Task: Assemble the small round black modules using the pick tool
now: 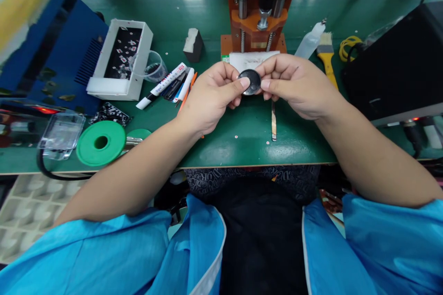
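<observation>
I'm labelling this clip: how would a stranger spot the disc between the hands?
Find the orange machine, top centre, on the green bench. Just below it, the left hand and right hand pinch the disc. It is round and dark, unlike the white pad behind it.

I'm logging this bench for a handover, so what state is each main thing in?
Black disc: held between both hands
Left hand: thumb and fingers pinching the disc
Right hand: fingers at the disc's edge
White tray: open, small parts inside
White marker: lying down
Green spool: seemingly flat end down
Paintbrush: lying, bristles at the far end
Red light: lit
</observation>
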Demonstrator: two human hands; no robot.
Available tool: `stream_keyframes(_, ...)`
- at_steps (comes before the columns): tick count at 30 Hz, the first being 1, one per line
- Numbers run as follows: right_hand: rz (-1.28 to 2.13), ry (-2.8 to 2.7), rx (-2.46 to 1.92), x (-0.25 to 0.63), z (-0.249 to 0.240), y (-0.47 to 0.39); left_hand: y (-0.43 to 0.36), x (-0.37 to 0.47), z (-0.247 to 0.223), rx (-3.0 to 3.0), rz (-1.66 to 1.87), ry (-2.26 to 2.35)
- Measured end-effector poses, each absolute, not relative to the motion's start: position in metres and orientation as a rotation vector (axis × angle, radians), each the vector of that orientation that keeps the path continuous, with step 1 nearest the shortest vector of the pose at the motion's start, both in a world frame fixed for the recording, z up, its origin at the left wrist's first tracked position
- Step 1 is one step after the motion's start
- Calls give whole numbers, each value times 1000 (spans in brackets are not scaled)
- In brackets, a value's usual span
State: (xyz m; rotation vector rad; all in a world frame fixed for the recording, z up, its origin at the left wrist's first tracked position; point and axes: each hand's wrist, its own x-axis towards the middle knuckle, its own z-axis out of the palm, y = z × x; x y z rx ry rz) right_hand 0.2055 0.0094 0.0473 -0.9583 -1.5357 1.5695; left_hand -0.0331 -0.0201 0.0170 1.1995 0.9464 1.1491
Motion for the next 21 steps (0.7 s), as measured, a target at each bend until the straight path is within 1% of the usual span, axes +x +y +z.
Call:
stream_keyframes(7,1549,-1557,-902,206,46,9,-20,-33,16,1225,1164,963)
stream_keyframes(21,1507,-1552,-921,206,46,8,-23,-30,19,1246,1158,977)
